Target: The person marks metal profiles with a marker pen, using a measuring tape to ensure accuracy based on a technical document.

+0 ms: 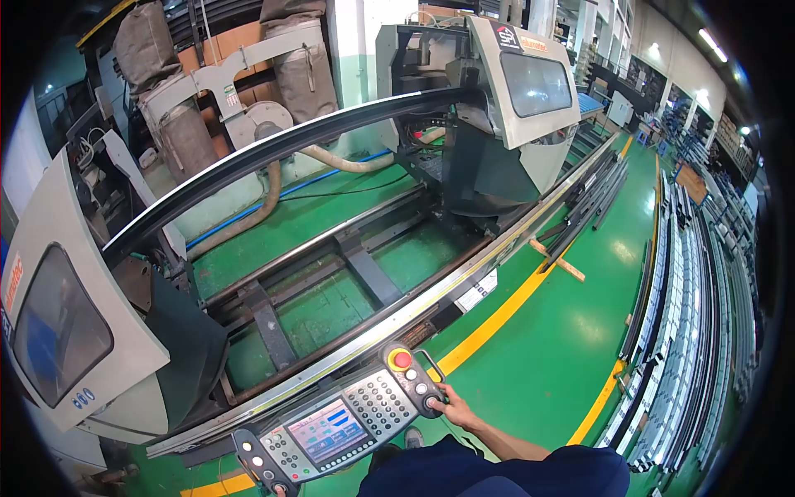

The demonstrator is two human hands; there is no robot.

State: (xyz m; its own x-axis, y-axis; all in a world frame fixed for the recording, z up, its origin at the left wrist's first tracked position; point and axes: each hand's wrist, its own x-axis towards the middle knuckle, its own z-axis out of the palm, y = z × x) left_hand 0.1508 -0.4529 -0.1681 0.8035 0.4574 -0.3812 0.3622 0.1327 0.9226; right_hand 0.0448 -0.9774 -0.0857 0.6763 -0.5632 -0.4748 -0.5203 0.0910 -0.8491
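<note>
A control panel (377,451) with a screen (329,432), a keypad and a red emergency stop button (402,359) is directly in front of me. My right hand (451,407) grips its right end near the black handle, with the thumb on a round button (432,403). At the panel's lower left corner, only a fingertip of my left hand (280,490) shows, touching beside a button; its other fingers are out of view. Behind the panel, a long dark profile (286,147) spans the two cutting heads of a saw machine, the left head (83,315) and the right head (530,83).
Metal rails (331,364) run along the machine's front. Dark profiles (584,195) lie by the right head, near a wooden block (559,261). Long stacked profiles (671,331) line the right side of the green floor, beyond yellow lines (497,319). Dust bags (190,141) and hoses stand behind.
</note>
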